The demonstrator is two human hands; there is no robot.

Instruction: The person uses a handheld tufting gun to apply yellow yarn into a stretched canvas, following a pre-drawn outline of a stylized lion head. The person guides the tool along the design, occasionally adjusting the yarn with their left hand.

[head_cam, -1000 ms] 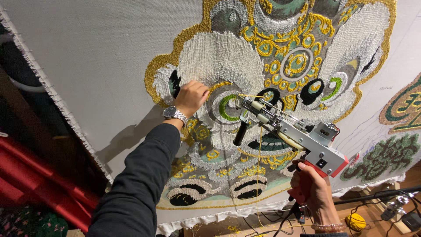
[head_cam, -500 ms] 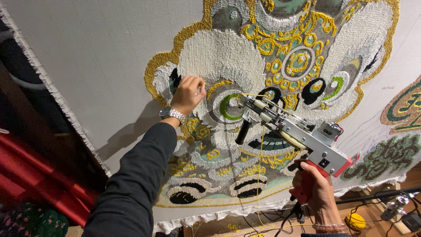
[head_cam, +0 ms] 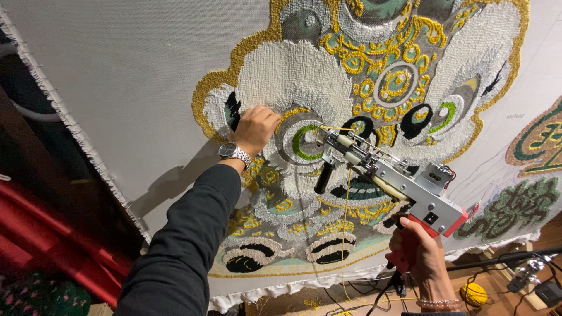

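Since the earlier head view, the left hand has been drawn slightly toward nine o'clock, its fingers curled together against the white looped pile of the stretched grey tufting cloth. At five o'clock, the right hand is clamped on the red grip of the silver metal tufting gun, its needle at the green-ringed eye motif, yellow yarn hanging below.

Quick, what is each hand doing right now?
Left hand: curled shut, fingertips pressed on the tufted cloth; whether it pinches anything cannot be told.
Right hand: closed around the red grip of the tufting gun.
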